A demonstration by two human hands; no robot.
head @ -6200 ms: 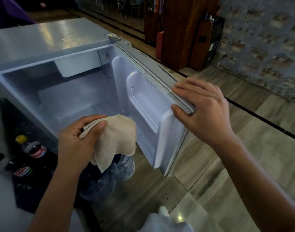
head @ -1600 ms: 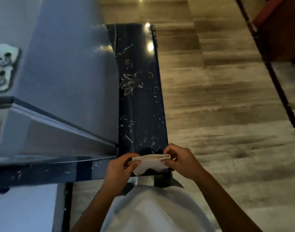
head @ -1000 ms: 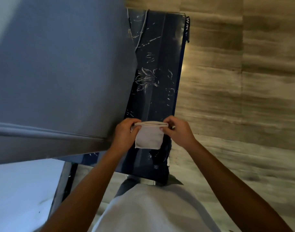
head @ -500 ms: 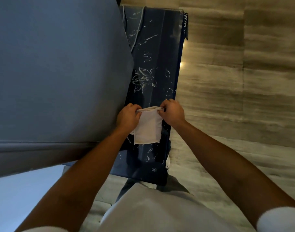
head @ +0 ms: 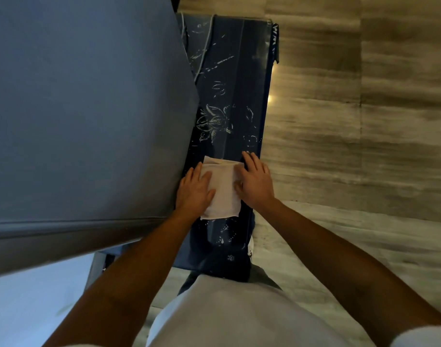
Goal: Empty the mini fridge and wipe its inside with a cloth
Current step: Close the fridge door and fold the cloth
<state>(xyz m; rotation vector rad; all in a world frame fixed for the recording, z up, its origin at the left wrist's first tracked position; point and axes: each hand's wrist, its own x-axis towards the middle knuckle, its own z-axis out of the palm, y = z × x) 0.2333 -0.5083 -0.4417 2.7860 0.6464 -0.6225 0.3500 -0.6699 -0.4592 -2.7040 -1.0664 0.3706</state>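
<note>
— Looking from where I stand, the biggest thing is the mini fridge (head: 84, 116), its grey top filling everything left of the left-hand fingers (head: 201, 175). Door side is out of view, so I cannot tell whether it is shut or whether the inside is finished.

— And beyond the fingertips?

— The table (head: 229, 71), covered in dark blue flowered fabric, runs away past them. The wooden floor (head: 352, 121) lies to the right of the right-hand fingers (head: 252, 164).

— Where is the cloth?

— The cloth (head: 223, 189), folded into a pale rectangle, lies flat on the table between the two sets of fingers. The left hand (head: 195, 191) rests spread and flat on its left edge, the right hand (head: 255, 182) likewise on its right edge. Neither grips anything; both are pressing down.

— What could go wrong?

— I'd guess the table covering is loose, so a sideways push could drag it, and the cloth sits near the right edge, where it might slide off onto the floor.

— Anything unclear?

— The things taken out of the fridge are nowhere in sight, and the person's shirt (head: 239, 316) hides the table's near end.
</note>
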